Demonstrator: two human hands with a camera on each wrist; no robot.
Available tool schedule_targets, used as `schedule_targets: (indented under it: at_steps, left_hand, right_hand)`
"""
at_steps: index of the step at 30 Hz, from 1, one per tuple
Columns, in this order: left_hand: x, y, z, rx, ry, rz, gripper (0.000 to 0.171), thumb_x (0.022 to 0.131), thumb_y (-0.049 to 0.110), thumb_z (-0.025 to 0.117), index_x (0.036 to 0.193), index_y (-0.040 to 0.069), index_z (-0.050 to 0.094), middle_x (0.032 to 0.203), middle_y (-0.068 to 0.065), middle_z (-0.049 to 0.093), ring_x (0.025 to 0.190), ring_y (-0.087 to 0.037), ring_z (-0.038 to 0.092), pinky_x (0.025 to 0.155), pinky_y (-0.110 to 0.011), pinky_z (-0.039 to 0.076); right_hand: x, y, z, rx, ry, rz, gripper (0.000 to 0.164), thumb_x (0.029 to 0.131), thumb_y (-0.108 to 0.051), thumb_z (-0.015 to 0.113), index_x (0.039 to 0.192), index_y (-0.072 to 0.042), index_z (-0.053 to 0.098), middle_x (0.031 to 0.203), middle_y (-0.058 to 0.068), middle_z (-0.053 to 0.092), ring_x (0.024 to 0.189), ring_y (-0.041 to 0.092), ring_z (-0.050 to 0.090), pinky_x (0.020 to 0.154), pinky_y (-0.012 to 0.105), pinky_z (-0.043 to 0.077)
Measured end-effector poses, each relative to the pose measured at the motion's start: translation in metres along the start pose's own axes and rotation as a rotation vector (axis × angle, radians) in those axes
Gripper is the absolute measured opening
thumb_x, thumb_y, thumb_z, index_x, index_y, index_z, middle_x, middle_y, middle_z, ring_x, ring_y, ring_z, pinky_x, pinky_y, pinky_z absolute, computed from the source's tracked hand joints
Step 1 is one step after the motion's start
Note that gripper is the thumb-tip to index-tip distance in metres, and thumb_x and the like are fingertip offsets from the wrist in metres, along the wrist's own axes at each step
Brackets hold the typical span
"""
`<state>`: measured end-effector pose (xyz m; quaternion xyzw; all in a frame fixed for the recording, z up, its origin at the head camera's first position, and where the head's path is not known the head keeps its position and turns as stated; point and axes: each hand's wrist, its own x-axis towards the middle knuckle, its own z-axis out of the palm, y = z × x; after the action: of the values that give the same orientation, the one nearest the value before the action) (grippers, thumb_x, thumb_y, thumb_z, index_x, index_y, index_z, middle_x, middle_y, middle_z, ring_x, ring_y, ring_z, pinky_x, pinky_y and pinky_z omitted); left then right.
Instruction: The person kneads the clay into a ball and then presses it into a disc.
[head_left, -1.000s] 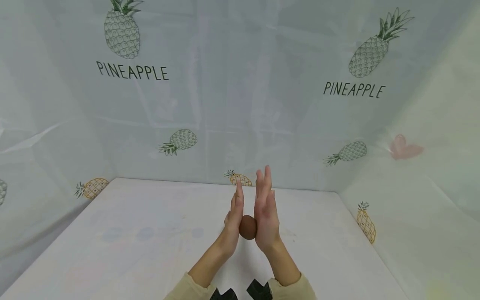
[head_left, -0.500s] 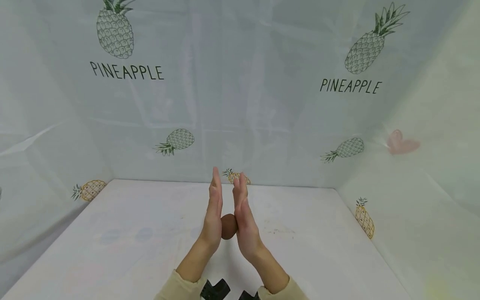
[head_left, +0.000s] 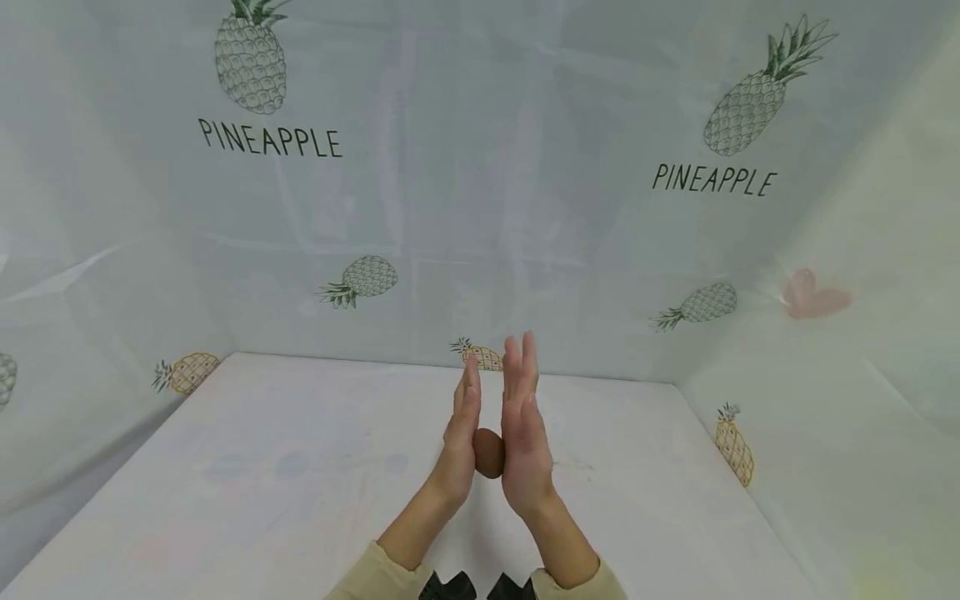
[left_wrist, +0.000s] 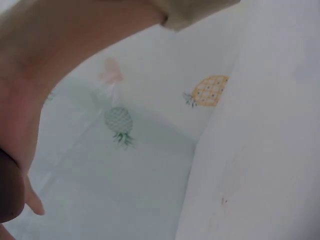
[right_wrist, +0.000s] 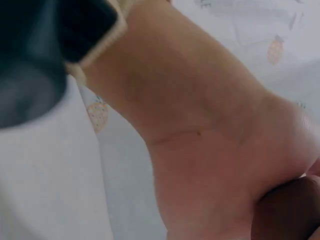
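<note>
A smooth brown clay-like ball point(head_left: 489, 453) sits pressed between two upright palms, held above the table. My left hand point(head_left: 457, 446) touches its left side with the palm, fingers straight and pointing up. Against the opposite side lies the palm of my right hand point(head_left: 525, 446), its fingers also extended. The fingertips of the two hands stay apart. In the left wrist view the ball point(left_wrist: 11, 190) shows at the lower left edge, partly cut off. The right wrist view has part of the ball point(right_wrist: 287, 212) at the lower right corner, beside a palm.
Below the hands spreads a white table point(head_left: 300, 517) with faint bluish stains and small crumbs point(head_left: 577, 465) right of the hands. A pale curtain point(head_left: 480, 183) printed with pineapples encloses the back and both sides. Black wrist mounts point(head_left: 450, 586) sit by the cream sleeves point(head_left: 382, 575).
Both hands with the ball between them swung left, then back to the right. The palms slid against each other, the left fingertips rising above the right, then dropping lower again.
</note>
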<state>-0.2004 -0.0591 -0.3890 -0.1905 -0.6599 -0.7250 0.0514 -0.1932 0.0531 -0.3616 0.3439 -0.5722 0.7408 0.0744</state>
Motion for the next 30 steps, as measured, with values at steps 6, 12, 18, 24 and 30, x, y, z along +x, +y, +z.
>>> schedule_targets:
  at_steps: [6,12,18,24,30]
  left_hand:
    - [-0.005,0.007,0.009,-0.003,-0.047,0.026,0.056,0.114,0.049,0.009,0.168,0.046,-0.005,0.176,0.016,-0.012,0.162,-0.016,-0.016,0.122,-0.073,-0.011]
    - [-0.007,0.018,0.003,0.037,0.011,0.109,0.061,0.113,0.046,0.011,0.171,0.032,-0.004,0.176,0.018,-0.011,0.162,-0.013,-0.017,0.124,-0.066,-0.015]
    - [-0.004,0.021,-0.010,0.133,0.126,0.113,0.063,0.111,0.052,0.009,0.169,0.037,-0.009,0.173,0.021,-0.018,0.161,-0.010,-0.021,0.120,-0.066,-0.022]
    - [-0.001,0.015,-0.013,0.156,0.118,0.100,0.064,0.111,0.054,0.008,0.168,0.036,-0.014,0.173,0.020,-0.022,0.160,-0.013,-0.025,0.117,-0.069,-0.025]
    - [-0.004,0.009,-0.001,0.141,0.068,0.089,0.064,0.112,0.052,0.007,0.169,0.033,-0.013,0.173,0.020,-0.019,0.160,-0.015,-0.026,0.116,-0.070,-0.025]
  right_hand:
    - [0.004,0.010,-0.012,-0.009,0.099,0.060,0.061,0.113,-0.046,0.010,0.171,-0.038,-0.007,0.178,-0.009,-0.004,0.164,0.015,-0.008,0.126,0.061,-0.014]
    - [0.003,0.023,-0.008,0.004,0.023,0.157,0.061,0.114,-0.049,0.004,0.170,-0.035,-0.012,0.177,-0.011,-0.011,0.163,0.014,-0.015,0.124,0.063,-0.017]
    - [-0.001,0.022,0.006,0.052,-0.111,0.208,0.063,0.110,-0.060,-0.003,0.168,-0.039,-0.017,0.174,-0.017,-0.018,0.162,0.013,-0.020,0.122,0.062,-0.023]
    - [-0.003,0.010,0.010,0.075,-0.122,0.182,0.061,0.108,-0.059,-0.009,0.167,-0.044,-0.016,0.174,-0.019,-0.017,0.161,0.010,-0.020,0.121,0.062,-0.024]
    - [0.000,0.002,0.001,0.042,-0.068,0.134,0.061,0.108,-0.058,-0.011,0.166,-0.043,-0.019,0.172,-0.023,-0.022,0.160,0.009,-0.022,0.124,0.057,-0.023]
